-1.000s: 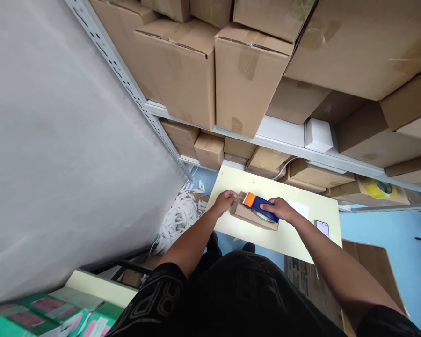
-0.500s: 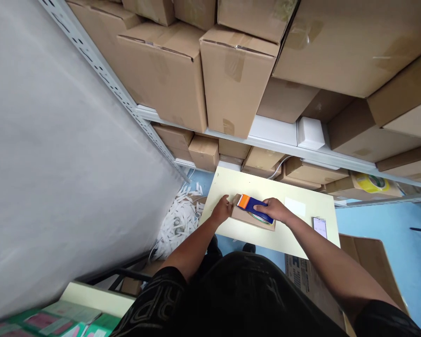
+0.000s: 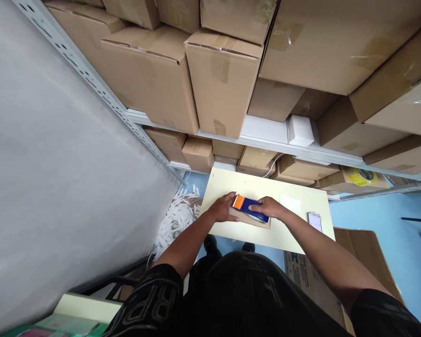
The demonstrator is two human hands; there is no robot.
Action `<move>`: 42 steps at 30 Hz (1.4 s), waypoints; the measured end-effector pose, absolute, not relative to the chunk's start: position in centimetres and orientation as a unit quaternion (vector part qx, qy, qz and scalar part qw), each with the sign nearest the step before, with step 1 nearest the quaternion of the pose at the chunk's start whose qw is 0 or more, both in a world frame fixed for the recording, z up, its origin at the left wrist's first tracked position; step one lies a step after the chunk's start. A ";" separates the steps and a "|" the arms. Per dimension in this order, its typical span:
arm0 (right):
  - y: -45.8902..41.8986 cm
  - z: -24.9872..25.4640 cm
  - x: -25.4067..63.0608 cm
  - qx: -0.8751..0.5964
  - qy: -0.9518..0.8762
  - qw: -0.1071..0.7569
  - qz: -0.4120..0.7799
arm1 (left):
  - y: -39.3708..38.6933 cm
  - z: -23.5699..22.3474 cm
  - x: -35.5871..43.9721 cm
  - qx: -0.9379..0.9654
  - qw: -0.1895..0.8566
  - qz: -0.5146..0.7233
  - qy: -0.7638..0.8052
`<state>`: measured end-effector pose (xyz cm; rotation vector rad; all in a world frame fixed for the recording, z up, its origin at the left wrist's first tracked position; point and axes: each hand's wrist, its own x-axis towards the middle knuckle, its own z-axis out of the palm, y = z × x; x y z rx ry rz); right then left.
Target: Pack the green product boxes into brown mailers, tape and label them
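My right hand [image 3: 269, 207] is closed around a blue and orange tape dispenser [image 3: 250, 206], its orange end pointing left. Beneath the dispenser lies a small cardboard box [image 3: 248, 220] on the cream table [image 3: 284, 235]. My left hand [image 3: 224, 208] is at the box's left end, thumb and fingers spread apart around it. The dispenser covers much of the box's top, and part of a tape roll shows under its blue body.
A phone [image 3: 315, 221] and a white paper [image 3: 290, 203] lie on the table's right side. Cardboard boxes [image 3: 224, 89] fill the shelves behind. Paper strips [image 3: 177, 215] are heaped on the floor at left. A yellow tape roll [image 3: 363, 176] sits on a lower-shelf box.
My left hand has moved from a half-curled pose beside the box to spread fingers around its left end. The dispenser stays over the box. The whole view has shifted slightly.
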<state>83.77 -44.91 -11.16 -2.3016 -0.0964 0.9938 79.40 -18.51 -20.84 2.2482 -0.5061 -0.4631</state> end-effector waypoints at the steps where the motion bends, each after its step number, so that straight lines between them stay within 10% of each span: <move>1: -45.0 -10.9 83.8 -0.876 -0.037 0.302 0.375 | -18.4 -20.9 79.4 0.886 0.376 -0.180 -0.205; 19: -65.5 -8.4 81.5 -0.877 0.060 0.265 0.397 | -18.1 -20.4 79.8 0.906 0.315 -0.168 -0.228; 29: -62.2 -13.1 82.4 -0.912 0.023 0.140 0.384 | -18.3 -20.0 79.8 0.905 0.315 -0.170 -0.230; 42: -61.4 -18.3 80.5 -0.650 0.347 0.468 0.488 | -18.0 -20.9 80.0 0.906 0.305 -0.178 -0.235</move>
